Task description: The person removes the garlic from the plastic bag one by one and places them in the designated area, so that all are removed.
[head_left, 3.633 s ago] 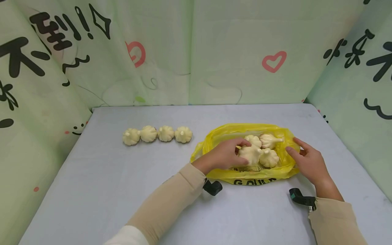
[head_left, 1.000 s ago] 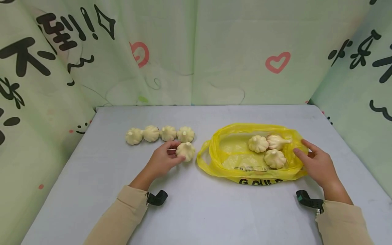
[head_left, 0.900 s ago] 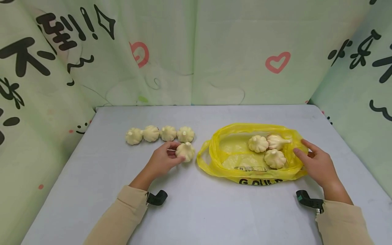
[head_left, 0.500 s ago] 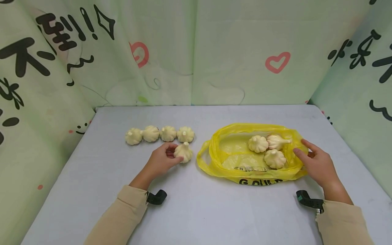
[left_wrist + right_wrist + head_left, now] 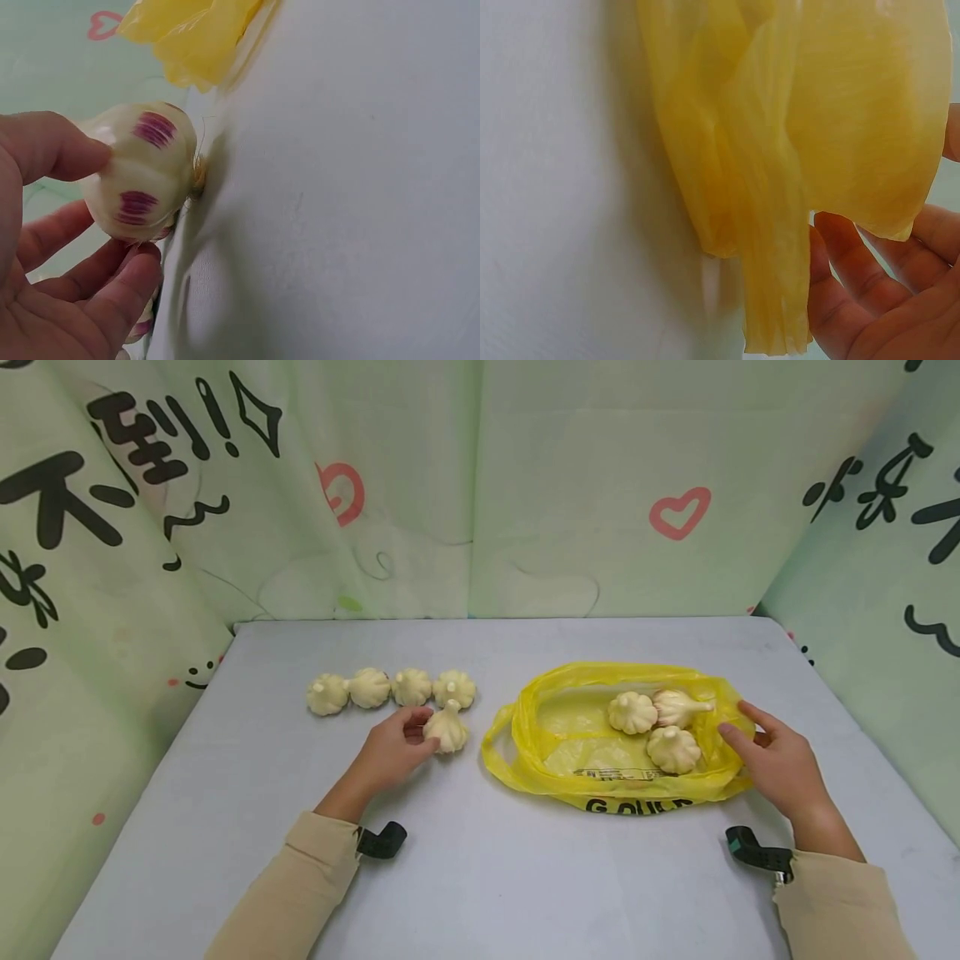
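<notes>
A pale garlic bulb (image 5: 447,731) is pinched between the thumb and fingers of my left hand (image 5: 386,750), just in front of the right end of a garlic row. In the left wrist view the bulb (image 5: 142,176) shows purple streaks, its root end close by the table surface. To the right lies a yellow plastic bag (image 5: 543,787), its mouth spread wide, with three garlic bulbs (image 5: 632,712) inside. My right hand (image 5: 776,770) holds the bag's right edge between thumb and fingers. The right wrist view shows hanging folds of the bag (image 5: 727,150) beside the fingers.
Several garlic bulbs (image 5: 371,687) stand side by side in a row at the back left of the pale table (image 5: 540,893). A loose bag handle (image 5: 498,760) reaches left toward the held bulb. A printed curtain (image 5: 570,485) closes off the back and sides.
My left hand has taken a garlic bulb out of the bag and carried it left to the row. Since half a second ago the bulb has tipped, its stem swinging back. The right hand stays at the bag.
</notes>
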The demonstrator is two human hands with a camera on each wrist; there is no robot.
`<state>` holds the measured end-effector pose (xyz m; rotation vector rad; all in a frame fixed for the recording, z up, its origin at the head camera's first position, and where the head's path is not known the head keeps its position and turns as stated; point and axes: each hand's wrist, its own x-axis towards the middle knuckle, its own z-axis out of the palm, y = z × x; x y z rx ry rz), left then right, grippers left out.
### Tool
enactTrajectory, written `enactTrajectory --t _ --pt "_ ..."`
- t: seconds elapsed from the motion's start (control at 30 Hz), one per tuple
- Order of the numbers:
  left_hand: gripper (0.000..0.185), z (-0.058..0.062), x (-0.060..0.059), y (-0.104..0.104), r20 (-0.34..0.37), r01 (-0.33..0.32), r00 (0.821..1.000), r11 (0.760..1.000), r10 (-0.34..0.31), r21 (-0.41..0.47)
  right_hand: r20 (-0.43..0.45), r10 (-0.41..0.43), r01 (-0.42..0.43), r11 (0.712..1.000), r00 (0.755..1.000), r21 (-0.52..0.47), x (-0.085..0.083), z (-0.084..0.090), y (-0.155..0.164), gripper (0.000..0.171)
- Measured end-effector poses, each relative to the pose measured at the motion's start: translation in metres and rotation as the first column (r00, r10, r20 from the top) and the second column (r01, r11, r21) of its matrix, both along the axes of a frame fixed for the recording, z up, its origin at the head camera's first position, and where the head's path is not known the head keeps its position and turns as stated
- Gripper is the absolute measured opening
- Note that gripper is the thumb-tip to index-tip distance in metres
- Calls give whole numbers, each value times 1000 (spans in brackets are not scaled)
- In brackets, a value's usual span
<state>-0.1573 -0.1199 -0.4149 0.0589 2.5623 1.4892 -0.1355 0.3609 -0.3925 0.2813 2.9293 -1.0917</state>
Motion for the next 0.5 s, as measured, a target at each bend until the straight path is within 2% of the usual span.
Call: enactTrajectory --t 0.33,0.5 --pt "51 3 2 -1 -15 5 1000 1000 -5 -8 1 -2 3 1000 1000 -10 1 1 -2 73" --pt "55 0 2 -1 -23 22 999 999 -22 -28 1 1 -1 1000 1000 -9 1 2 -2 73"
